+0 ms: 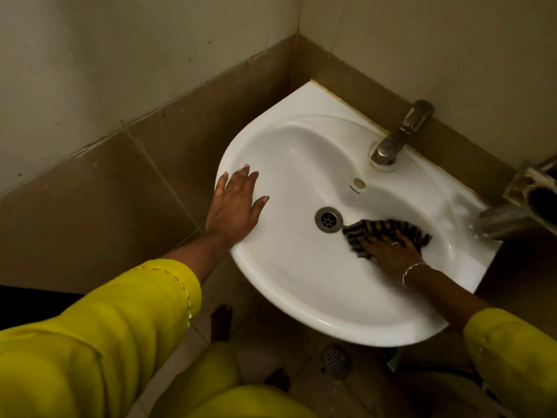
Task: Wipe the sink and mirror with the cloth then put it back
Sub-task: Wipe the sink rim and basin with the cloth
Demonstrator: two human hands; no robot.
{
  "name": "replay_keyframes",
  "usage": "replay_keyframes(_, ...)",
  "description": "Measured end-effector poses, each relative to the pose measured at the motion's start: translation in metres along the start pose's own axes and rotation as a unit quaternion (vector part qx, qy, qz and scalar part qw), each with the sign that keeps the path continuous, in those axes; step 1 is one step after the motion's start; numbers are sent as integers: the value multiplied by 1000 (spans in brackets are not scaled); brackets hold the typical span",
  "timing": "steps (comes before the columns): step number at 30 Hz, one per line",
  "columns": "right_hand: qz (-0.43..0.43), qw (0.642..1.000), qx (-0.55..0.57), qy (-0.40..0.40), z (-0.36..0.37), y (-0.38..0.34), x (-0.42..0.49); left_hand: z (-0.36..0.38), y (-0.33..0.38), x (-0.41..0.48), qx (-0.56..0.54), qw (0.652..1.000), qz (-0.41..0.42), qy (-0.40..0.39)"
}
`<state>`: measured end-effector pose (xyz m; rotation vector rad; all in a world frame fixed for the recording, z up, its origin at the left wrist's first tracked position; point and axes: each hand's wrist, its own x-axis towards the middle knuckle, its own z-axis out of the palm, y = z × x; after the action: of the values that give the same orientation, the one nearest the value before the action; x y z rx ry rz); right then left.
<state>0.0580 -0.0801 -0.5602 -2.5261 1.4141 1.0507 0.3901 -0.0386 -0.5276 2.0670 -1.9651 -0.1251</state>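
Note:
A white wall-mounted sink (301, 164) fills the middle of the view. A dark striped cloth (376, 230) lies inside the bowl, just right of the metal drain (328, 219). My right hand (391, 254) lies flat on the cloth with straight fingers, pressing it against the basin. My left hand (235, 206) rests flat on the sink's left rim with its fingers spread. No mirror is in view.
A metal tap (401, 134) stands at the sink's back edge. A metal holder (530, 200) juts from the wall at the right. Brown tiled walls meet in a corner behind the sink. A floor drain (336, 359) lies on the tiled floor below.

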Motion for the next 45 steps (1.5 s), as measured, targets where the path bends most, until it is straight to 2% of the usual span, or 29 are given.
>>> replay_keyframes(2,-41,995,58,-69,-3,-6,-7,0,0,-1,9,1000,3,-4)
replay_keyframes(3,-71,986,131,-74,-3,-8,-11,0,1,-1,11,1000,2,-5)
replay_keyframes(5,-147,940,304,-44,3,-14,-18,0,1,-1,9,1000,-1,-6)
replay_keyframes(8,-207,878,430,-42,-1,-43,-26,-1,1,-1,2,1000,-1,-1)
replay_keyframes(12,-260,830,487,-78,-19,-82,-11,-1,2,-1,2,1000,-1,0)
replay_keyframes(15,-290,799,524,-57,-34,-107,11,-1,2,-1,-1,1000,-1,-4)
replay_keyframes(20,-288,799,527,26,-61,-135,61,0,1,0,1,1000,-6,-1)
replay_keyframes(23,-241,779,575,67,-83,-143,81,-1,1,0,-9,1000,-10,-1)
replay_keyframes(25,-224,786,569,94,-94,-142,97,-1,1,0,-7,1000,-8,3)
replay_keyframes(29,-194,859,453,143,-109,-129,127,1,1,0,-7,1000,-13,-6)
replay_keyframes(32,-99,914,358,161,-117,-117,140,0,0,0,-9,1000,-18,-11)
replay_keyframes(34,-26,938,302,170,-120,-114,145,-2,1,0,-8,1000,-17,-10)
replay_keyframes(36,44,938,295,176,-119,-117,144,-3,1,-1,-7,1000,-15,-10)
replay_keyframes(40,172,916,308,190,-104,-123,132,-4,2,0,6,1000,-9,-12)
replay_keyframes(45,254,885,334,201,-91,-132,118,-2,1,0,16,1000,-7,-10)
